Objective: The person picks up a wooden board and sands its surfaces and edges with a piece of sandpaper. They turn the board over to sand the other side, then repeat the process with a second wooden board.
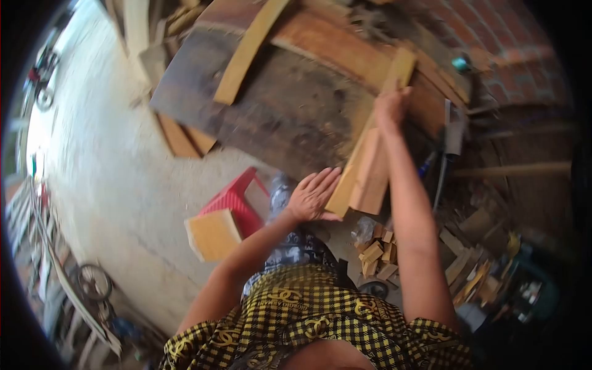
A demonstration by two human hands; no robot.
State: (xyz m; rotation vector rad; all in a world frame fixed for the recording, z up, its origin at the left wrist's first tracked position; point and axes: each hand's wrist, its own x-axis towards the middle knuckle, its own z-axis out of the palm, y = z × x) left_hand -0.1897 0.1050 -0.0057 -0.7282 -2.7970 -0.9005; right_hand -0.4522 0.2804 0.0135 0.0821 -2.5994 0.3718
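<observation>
Pale wood plank, long, held aslant above dark slab. Upper part in right hand, grip closed round the edge. Lower end against left hand: fingers spread, palm flat, no pinch. Shorter board alongside plank's lower half, touching. Further out: red stool below left hand, offcut heap on floor, brick wall upper right. Progress, as judged: plank raised and steadied at both ends; not yet laid down anywhere.

Two pale wooden planks, long and flat, stacked together; steeply slanted against dark slab
</observation>
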